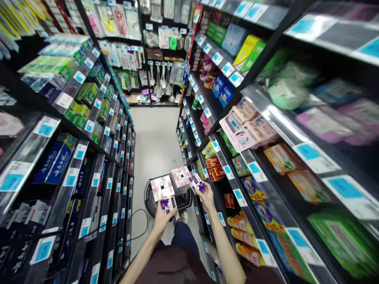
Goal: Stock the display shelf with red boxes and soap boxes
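Observation:
My left hand (162, 219) is closed around a white and purple soap box (171, 204), low over the near side of a black basket (147, 197). Between the fingers of my right hand (206, 196) is another white and purple soap box (195, 181), marked LUX, at the basket's right edge beside the shelf. Inside the basket lie several small pale pink boxes (156, 183) on the left. A taller stack of pink and white boxes (180, 177) stands on the right. The basket's bottom is mostly hidden by these boxes.
Shelves of toothpaste boxes (56, 159) line the left side. On the right, shelves hold red boxes (215, 169), orange-yellow packs (241, 224) and a pink display carton (237, 134). A dark cable (147, 217) loops left of the basket. Grey floor (156, 134) runs toward hanging utensils (162, 79).

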The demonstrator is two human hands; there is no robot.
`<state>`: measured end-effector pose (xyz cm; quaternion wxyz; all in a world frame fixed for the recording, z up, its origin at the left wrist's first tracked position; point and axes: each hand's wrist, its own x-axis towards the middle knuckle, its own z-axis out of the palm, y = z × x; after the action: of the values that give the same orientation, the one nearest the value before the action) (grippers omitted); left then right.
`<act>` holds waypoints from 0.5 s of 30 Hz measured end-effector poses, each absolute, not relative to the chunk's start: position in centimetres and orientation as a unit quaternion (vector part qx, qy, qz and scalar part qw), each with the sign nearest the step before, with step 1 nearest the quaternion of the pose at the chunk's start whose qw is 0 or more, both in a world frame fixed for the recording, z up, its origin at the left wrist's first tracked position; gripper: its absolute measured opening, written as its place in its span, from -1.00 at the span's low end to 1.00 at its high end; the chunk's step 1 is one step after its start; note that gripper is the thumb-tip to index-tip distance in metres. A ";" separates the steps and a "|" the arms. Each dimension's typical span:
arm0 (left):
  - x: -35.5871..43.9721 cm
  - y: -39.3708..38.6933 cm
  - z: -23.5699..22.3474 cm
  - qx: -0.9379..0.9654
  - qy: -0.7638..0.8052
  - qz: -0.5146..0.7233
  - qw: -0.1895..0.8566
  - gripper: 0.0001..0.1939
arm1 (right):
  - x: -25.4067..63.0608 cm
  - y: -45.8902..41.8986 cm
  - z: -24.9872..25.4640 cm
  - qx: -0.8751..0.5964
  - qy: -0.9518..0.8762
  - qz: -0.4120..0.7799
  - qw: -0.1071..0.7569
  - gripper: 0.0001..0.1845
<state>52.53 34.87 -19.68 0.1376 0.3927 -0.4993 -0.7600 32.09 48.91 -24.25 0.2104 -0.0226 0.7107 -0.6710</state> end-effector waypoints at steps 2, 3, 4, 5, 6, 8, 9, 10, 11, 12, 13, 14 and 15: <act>52.3 34.4 -18.0 0.363 -0.409 -0.822 0.159 -0.26 | 36.0 50.1 -21.0 -0.005 0.612 -0.755 0.237 -0.22; 52.2 34.2 -17.2 0.353 -0.371 -0.843 0.164 -0.27 | 38.0 50.5 -19.7 0.008 0.558 -0.791 0.251 -0.28; 52.2 34.0 -16.6 0.347 -0.344 -0.857 0.166 -0.28 | 40.0 50.8 -18.6 0.023 0.514 -0.817 0.261 -0.32; 52.3 33.9 -16.0 0.344 -0.329 -0.864 0.164 -0.28 | 41.9 51.1 -17.7 0.037 0.484 -0.834 0.262 -0.36; 52.5 33.7 -15.6 0.343 -0.323 -0.868 0.159 -0.29 | 43.6 51.2 -17.1 0.053 0.464 -0.846 0.257 -0.37; 53.0 33.4 -15.1 0.334 -0.329 -0.872 0.141 -0.33 | 46.5 51.2 -16.4 0.081 0.438 -0.862 0.241 -0.37; 53.4 33.4 -15.0 0.325 -0.336 -0.874 0.130 -0.35 | 47.7 51.1 -16.4 0.091 0.427 -0.868 0.238 -0.38; 53.9 33.5 -15.0 0.317 -0.341 -0.877 0.118 -0.36 | 48.6 51.0 -16.4 0.100 0.415 -0.873 0.237 -0.38; 54.3 33.6 -15.1 0.310 -0.344 -0.880 0.106 -0.35 | 49.3 50.9 -16.5 0.106 0.402 -0.878 0.237 -0.40; 54.8 33.7 -15.3 0.316 -0.346 -0.878 0.096 -0.32 | 49.6 50.7 -16.6 0.110 0.392 -0.882 0.236 -0.41; 55.1 33.7 -15.7 0.326 -0.345 -0.876 0.086 -0.28 | 49.7 50.5 -16.6 0.114 0.384 -0.887 0.231 -0.43; 55.3 33.7 -16.1 0.345 -0.346 -0.869 0.073 -0.23 | 49.5 50.4 -16.6 0.116 0.380 -0.890 0.224 -0.43; 55.4 33.6 -16.6 0.355 -0.357 -0.862 0.054 -0.21 | 49.0 50.3 -16.3 0.115 0.379 -0.892 0.218 -0.41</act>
<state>55.38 33.64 -16.61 0.0543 0.3547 -0.3570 -0.8624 49.04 50.34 -16.31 0.2180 0.1153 0.3787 -0.8920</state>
